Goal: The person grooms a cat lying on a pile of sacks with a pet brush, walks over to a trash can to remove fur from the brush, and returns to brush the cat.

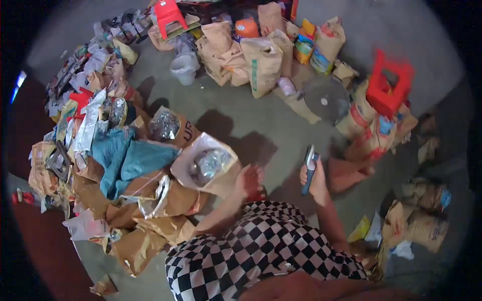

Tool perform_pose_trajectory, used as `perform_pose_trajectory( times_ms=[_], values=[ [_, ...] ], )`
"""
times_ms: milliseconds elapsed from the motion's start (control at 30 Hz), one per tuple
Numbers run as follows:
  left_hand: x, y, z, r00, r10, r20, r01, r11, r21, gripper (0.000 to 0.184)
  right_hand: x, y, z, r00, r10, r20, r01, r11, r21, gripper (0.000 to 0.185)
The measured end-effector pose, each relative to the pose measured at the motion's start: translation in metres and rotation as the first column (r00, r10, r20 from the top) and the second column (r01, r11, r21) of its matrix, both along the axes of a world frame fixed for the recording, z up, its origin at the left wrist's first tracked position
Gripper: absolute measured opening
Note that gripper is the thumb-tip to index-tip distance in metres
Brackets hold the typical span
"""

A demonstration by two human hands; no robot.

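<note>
My right hand (315, 178) is closed around a hand tool (308, 173) with a dark blue handle and a pale, narrow head pointing up. Its exact kind is not clear. Just right of an open brown paper sack (221, 184) is my left hand (250, 180), somewhat blurred, fingers apart and nothing visible in it. Whether it touches the sack I cannot tell. Shiny, silvery clear material (210, 164) fills the sack's mouth. A second sack (183, 131) behind it, marked with dark letters, holds similar shiny material (164, 125).
Teal woven sacks (145, 160) and crumpled brown bags (138, 246) pile up at left. Full paper sacks (261, 65), a whitish bucket (184, 69) and a red stool (169, 17) stand at the back. Another red stool (386, 95) sits on sacks at right, near a round grey disc (326, 100).
</note>
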State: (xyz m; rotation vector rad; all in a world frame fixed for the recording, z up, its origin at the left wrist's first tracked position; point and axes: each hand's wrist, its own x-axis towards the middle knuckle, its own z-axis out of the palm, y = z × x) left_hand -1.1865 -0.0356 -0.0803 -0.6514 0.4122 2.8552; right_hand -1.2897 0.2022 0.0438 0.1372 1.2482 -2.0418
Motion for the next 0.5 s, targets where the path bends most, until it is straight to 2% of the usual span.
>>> perform_pose_trajectory(
  times_ms=[33, 67, 133, 167, 200, 233, 267, 300, 367, 400, 433, 467, 500],
  values=[
    [-0.018, -0.021, -0.041, 0.997, 0.068, 0.023, -0.069, 0.998, 0.002, 0.036, -0.023, -0.007, -0.036, 0.999, 0.027, 0.019, -0.025, 0.995, -0.094, 0.063],
    [-0.041, -0.042, -0.042, 0.995, 0.097, 0.011, -0.097, 0.995, 0.013, 0.036, -0.057, -0.021, -0.025, 0.998, 0.056, 0.007, -0.055, 0.995, -0.083, 0.063],
    [-0.071, -0.061, -0.041, 0.979, 0.068, -0.195, -0.047, 0.993, 0.111, 0.035, -0.106, -0.034, -0.007, 0.999, 0.049, 0.001, -0.049, 0.997, -0.059, 0.064],
    [-0.081, -0.056, 0.004, 0.966, 0.205, -0.157, -0.207, 0.978, 0.004, 0.031, -0.134, -0.044, -0.002, 0.998, 0.066, -0.001, -0.065, 0.997, -0.038, 0.063],
    [-0.101, -0.061, 0.020, 0.972, 0.185, -0.147, -0.184, 0.983, 0.020, 0.031, -0.156, -0.055, 0.002, 0.999, 0.042, 0.006, -0.042, 0.999, -0.022, 0.063],
    [-0.125, -0.075, 0.030, 0.977, 0.188, -0.100, -0.185, 0.982, 0.036, 0.031, -0.181, -0.070, 0.006, 0.996, 0.091, 0.008, -0.090, 0.994, -0.053, 0.063],
    [-0.131, -0.092, 0.006, 0.982, 0.176, -0.071, -0.176, 0.984, 0.013, 0.030, -0.185, -0.077, -0.026, 0.992, 0.130, -0.010, -0.130, 0.984, -0.123, 0.062],
    [-0.149, -0.103, -0.004, 0.970, 0.124, -0.211, -0.111, 0.991, 0.075, 0.030, -0.208, -0.085, -0.027, 0.991, 0.131, -0.015, -0.132, 0.984, -0.117, 0.062],
    [-0.187, -0.131, -0.018, 0.959, 0.150, -0.241, -0.139, 0.988, 0.064, 0.028, -0.257, -0.112, -0.038, 0.970, 0.235, 0.056, -0.213, 0.943, -0.256, 0.062],
    [-0.204, -0.146, -0.026, 0.947, 0.173, -0.271, -0.166, 0.985, 0.050, 0.026, -0.286, -0.129, -0.046, 0.964, 0.259, 0.059, -0.236, 0.937, -0.256, 0.062],
    [-0.215, -0.159, -0.028, 0.956, 0.266, -0.122, -0.272, 0.962, -0.036, 0.023, -0.314, -0.146, -0.055, 0.958, 0.277, 0.072, -0.252, 0.936, -0.245, 0.062],
    [-0.223, -0.172, -0.026, 0.949, 0.294, -0.114, -0.300, 0.953, -0.039, 0.023, -0.339, -0.162, -0.061, 0.951, 0.296, 0.087, -0.269, 0.934, -0.235, 0.063],
    [-0.227, -0.186, -0.028, 0.935, 0.353, -0.024, -0.353, 0.926, -0.129, 0.022, -0.358, -0.180, -0.071, 0.941, 0.328, 0.082, -0.300, 0.922, -0.244, 0.063]
  ],
)
